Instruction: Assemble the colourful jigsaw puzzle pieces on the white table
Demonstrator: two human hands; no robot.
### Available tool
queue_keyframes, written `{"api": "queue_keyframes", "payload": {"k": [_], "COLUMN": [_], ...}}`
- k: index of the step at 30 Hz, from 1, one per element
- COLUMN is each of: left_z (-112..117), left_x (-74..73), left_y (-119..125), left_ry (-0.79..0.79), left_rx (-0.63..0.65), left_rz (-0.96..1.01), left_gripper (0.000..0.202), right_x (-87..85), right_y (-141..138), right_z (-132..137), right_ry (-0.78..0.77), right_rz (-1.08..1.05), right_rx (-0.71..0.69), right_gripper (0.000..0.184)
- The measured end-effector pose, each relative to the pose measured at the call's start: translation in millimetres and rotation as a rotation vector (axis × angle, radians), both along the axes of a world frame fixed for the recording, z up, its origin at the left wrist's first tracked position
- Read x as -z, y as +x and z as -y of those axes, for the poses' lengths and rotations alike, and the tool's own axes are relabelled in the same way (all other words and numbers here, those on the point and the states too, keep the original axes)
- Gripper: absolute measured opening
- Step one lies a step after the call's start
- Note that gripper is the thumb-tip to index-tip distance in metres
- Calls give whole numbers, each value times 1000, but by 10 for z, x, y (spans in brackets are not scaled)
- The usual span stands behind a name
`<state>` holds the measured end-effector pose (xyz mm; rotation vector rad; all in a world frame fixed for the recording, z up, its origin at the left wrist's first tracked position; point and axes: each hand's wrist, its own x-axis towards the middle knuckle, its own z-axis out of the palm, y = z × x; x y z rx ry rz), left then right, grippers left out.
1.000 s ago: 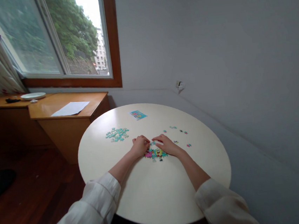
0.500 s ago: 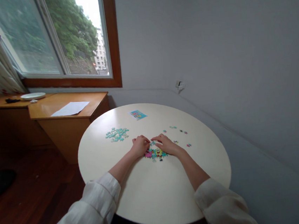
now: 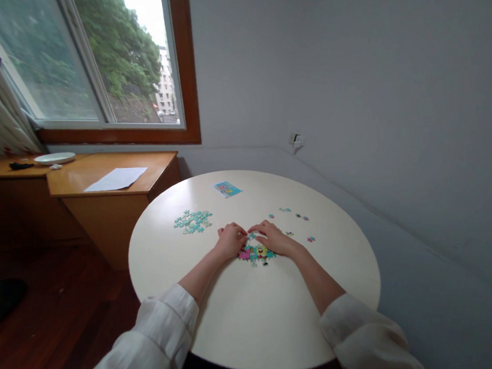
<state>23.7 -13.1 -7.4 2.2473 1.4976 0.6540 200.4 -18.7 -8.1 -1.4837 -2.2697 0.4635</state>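
A partly joined jigsaw puzzle (image 3: 262, 252), with a yellow cartoon figure and a pink one on teal, lies on the round white table. At its far edge my left hand (image 3: 232, 241) curls its fingers from the left around small teal puzzle pieces (image 3: 252, 236). My right hand (image 3: 272, 238) grips the same pieces from the right, thumb and fingers bent around them. Both hands rest low on the table, fingertips close together. The fingers partly cover the joined puzzle's left and right sides.
Loose teal pieces (image 3: 193, 221) lie in a heap on the left. Several stray pieces, among them a pink one (image 3: 311, 239), are scattered on the right. A small picture card (image 3: 228, 189) lies at the back. Beyond the table stands a wooden desk (image 3: 71, 181) with paper (image 3: 116, 178).
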Motion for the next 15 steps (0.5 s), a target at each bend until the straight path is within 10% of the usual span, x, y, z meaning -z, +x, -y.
{"api": "queue_keyframes", "payload": {"k": [15], "left_z": [-26], "left_x": [31], "left_y": [3], "left_ry": [4], "left_rx": [-65], "left_rz": [3], "left_gripper": [17], "right_x": [-29], "right_y": [-6], "right_z": [5], "right_ry": [-18], "right_rz": [33], "right_rx": [5], "right_gripper": [29]}}
